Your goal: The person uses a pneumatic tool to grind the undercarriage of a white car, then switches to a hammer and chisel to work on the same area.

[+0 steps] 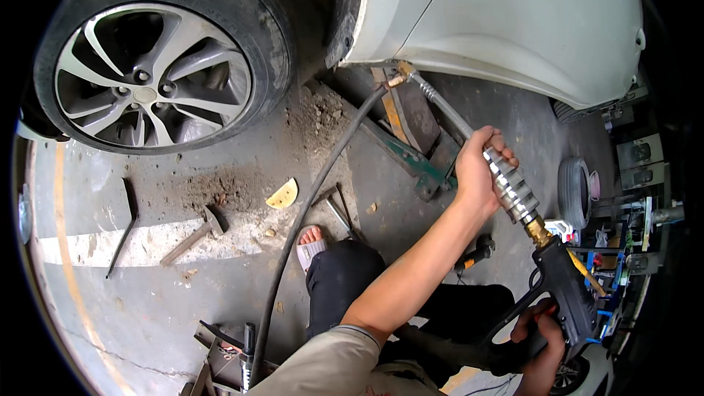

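Note:
A slide-hammer puller with a ribbed metal weight (507, 183) runs from lower right up to the lower edge of a white car body (506, 29). My left hand (475, 169) is closed around the shaft at the weight's upper end. Low on the right, my right hand (546, 345) wraps the black pistol-style handle (566, 290), its fingers partly hidden. At the panel's lower edge the puller's brass-coloured tip (405, 69) meets the metal; whether it is fixed there I cannot tell. A thick black cable (299, 220) ends beside that tip.
A large wheel (147, 95) stands upper left. On the floor lie a hammer (192, 240), a bent bar (130, 224) and a yellow half-round piece (283, 194). Under the car's edge is a green jack (418, 165). A loose tyre (573, 191) stands at right, a metal-framed stand (220, 359) lower left.

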A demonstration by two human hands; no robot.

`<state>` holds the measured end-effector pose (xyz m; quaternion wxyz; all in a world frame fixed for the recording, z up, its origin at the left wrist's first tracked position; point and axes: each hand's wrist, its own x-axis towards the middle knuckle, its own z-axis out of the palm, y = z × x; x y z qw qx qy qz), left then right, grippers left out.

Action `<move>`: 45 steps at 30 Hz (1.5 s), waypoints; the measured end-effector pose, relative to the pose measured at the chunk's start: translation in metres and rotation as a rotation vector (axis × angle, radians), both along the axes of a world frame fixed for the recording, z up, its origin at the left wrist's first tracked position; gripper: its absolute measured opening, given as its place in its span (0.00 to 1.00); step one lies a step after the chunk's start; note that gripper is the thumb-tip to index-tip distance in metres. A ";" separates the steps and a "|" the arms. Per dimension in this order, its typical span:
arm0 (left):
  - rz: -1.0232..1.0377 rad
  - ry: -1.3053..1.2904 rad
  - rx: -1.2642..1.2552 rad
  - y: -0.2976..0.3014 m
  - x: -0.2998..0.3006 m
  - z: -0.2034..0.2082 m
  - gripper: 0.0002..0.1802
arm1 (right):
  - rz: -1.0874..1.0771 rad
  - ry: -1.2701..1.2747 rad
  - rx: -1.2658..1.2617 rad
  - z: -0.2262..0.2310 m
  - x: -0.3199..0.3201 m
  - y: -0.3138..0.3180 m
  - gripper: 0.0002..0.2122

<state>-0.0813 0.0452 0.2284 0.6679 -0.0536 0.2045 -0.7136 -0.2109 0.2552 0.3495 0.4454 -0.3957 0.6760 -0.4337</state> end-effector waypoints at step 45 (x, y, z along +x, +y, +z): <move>0.001 -0.046 -0.014 0.028 -0.013 -0.011 0.15 | 0.283 -0.018 0.066 -0.006 -0.030 0.008 0.10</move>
